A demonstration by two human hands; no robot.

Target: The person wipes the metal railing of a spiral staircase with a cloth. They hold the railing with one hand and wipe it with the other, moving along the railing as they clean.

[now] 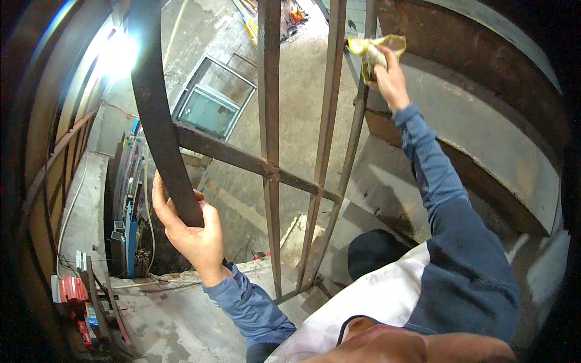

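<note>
My left hand (195,236) grips the lower end of a dark flat metal handrail (159,118), thumb on one side and fingers on the other. At the upper right, my right hand (390,81) is closed around a crumpled yellow-edged cloth (374,54). The cloth lies against the upper part of a slim metal baluster (356,122). Between my hands stand more brown metal balusters (269,113), joined by a sloping crossbar (222,149). The cloth and fingers hide part of that outer baluster.
Steps (476,113) rise on the right. Far below, an aluminium window frame (213,97) lies on the concrete floor (304,90). Long metal profiles (129,227) stand at the left, near red-ended bars (72,289). A bright lamp (119,52) glares at the upper left.
</note>
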